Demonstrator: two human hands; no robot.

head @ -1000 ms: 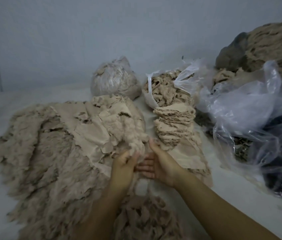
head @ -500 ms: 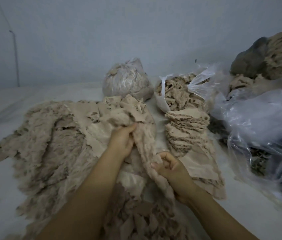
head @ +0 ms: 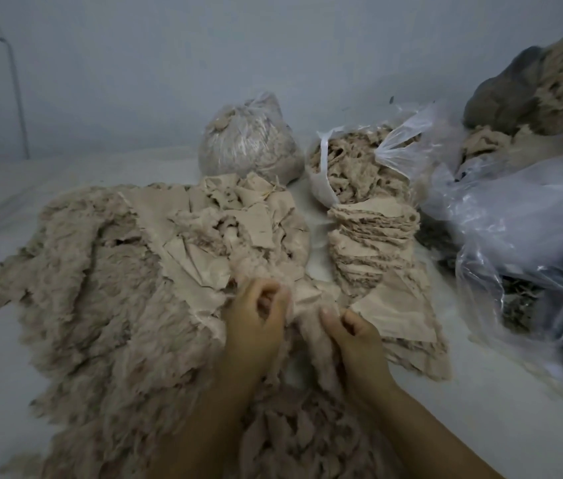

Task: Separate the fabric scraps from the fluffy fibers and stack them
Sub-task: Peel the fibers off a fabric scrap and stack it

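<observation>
fabric scrap pinched between curled left hand and right hand, beside the stack

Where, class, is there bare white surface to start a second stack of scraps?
Free: the near right strip between the right hand and the clear plastic bags, and the far left behind the beige fluffy fibre pile. Crowded: the narrow gap beside the stacked beige fabric scraps.

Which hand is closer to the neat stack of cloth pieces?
The right hand. It grips fluffy fabric just below and left of the stack of scraps, while the left hand grips fabric farther left.
</observation>
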